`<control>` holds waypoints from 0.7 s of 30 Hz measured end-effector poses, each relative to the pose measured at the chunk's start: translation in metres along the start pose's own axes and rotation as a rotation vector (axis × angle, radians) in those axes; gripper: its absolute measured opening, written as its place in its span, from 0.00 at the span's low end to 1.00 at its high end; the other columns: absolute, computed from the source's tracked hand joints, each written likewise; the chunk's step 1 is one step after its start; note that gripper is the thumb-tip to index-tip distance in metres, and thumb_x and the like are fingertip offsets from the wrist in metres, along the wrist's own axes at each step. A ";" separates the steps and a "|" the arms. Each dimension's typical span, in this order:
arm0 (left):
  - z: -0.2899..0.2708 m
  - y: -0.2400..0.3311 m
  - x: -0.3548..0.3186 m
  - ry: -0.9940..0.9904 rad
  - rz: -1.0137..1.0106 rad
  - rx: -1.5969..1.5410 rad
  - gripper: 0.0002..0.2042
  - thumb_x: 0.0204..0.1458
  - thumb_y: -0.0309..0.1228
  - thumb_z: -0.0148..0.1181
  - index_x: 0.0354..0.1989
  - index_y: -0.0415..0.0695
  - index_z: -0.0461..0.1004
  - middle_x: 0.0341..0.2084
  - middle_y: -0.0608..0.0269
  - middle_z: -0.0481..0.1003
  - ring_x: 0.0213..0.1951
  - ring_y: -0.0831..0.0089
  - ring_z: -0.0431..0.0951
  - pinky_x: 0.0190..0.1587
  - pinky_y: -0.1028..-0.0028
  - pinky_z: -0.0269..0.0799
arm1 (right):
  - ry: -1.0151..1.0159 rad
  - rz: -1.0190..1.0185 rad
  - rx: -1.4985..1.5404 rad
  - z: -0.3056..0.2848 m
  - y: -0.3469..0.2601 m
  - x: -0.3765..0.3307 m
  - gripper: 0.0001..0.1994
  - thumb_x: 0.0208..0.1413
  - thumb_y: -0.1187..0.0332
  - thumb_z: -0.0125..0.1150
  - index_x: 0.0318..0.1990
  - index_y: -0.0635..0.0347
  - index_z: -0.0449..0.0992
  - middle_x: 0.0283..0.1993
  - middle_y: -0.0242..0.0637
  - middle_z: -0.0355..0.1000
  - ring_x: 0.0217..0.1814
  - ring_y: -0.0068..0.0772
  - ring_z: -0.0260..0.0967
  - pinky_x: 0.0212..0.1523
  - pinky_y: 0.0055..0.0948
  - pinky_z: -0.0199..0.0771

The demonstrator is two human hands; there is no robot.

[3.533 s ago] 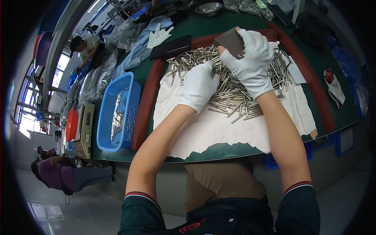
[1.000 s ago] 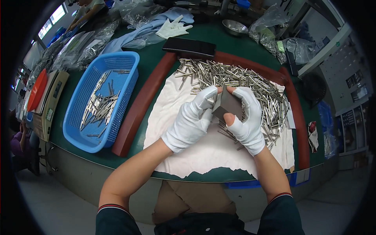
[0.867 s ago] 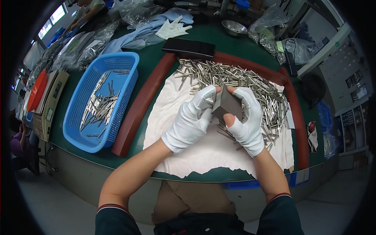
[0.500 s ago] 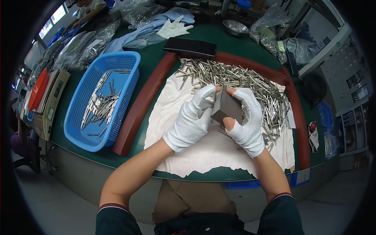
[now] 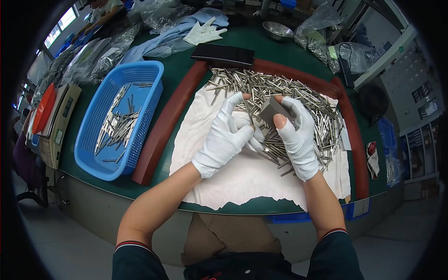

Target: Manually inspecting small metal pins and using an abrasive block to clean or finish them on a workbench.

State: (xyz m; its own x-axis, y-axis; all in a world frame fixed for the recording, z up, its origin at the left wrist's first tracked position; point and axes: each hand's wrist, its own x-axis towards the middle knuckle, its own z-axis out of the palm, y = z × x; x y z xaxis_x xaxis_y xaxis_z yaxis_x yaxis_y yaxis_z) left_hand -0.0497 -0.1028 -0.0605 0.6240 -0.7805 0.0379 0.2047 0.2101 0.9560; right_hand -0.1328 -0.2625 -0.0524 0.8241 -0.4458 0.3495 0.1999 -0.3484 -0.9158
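Observation:
Both hands wear white gloves with some fingertips bare. My left hand [image 5: 223, 141] pinches a thin metal pin [image 5: 248, 112], which stands nearly upright between thumb and index finger. In my right hand [image 5: 299, 137] is a grey rectangular block [image 5: 269, 112], gripped by the bare thumb and fingers and tilted toward the left hand. The pin and the block are a small gap apart. Behind and beneath the hands a large heap of shiny metal pins [image 5: 298, 93] is spread over a pale cloth [image 5: 233, 186].
Dark red padded bars [image 5: 172, 121] frame the cloth. On the left are a blue basket [image 5: 156, 93] with more pins and a scale [image 5: 60, 126] bearing a red tray [image 5: 44, 109]. Beyond lie a black phone [image 5: 223, 54], a white glove [image 5: 204, 31] and a metal bowl [image 5: 277, 31].
My hands have drawn slightly apart. The block, earlier between both hands, has turned and stays in the right hand, while the pin in my left hand now shows clearly beside it.

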 end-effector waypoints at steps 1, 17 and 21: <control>-0.001 -0.004 0.001 0.001 0.000 0.000 0.31 0.51 0.17 0.48 0.64 0.44 0.46 0.27 0.54 0.76 0.28 0.69 0.79 0.34 0.72 0.77 | -0.030 0.001 0.004 0.001 -0.001 -0.001 0.25 0.46 0.57 0.68 0.47 0.68 0.72 0.46 0.42 0.69 0.47 0.33 0.69 0.50 0.29 0.68; 0.004 -0.008 0.000 0.019 0.138 0.148 0.29 0.50 0.13 0.47 0.62 0.45 0.55 0.27 0.62 0.76 0.29 0.81 0.75 0.34 0.78 0.70 | -0.039 -0.310 -0.321 -0.001 -0.002 0.002 0.26 0.36 0.57 0.70 0.41 0.65 0.74 0.39 0.44 0.71 0.42 0.43 0.70 0.43 0.35 0.71; 0.003 -0.007 0.000 -0.014 0.087 0.131 0.30 0.49 0.13 0.49 0.62 0.45 0.55 0.29 0.64 0.76 0.31 0.81 0.75 0.36 0.79 0.71 | -0.013 -0.295 -0.338 -0.004 -0.001 0.005 0.26 0.34 0.56 0.72 0.39 0.64 0.75 0.38 0.43 0.71 0.39 0.42 0.71 0.41 0.36 0.71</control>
State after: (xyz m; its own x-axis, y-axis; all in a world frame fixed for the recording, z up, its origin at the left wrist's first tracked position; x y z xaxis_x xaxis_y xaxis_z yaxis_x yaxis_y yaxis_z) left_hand -0.0535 -0.1055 -0.0659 0.6245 -0.7709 0.1254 0.0500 0.1997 0.9786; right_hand -0.1312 -0.2671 -0.0490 0.7649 -0.2774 0.5813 0.2444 -0.7100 -0.6604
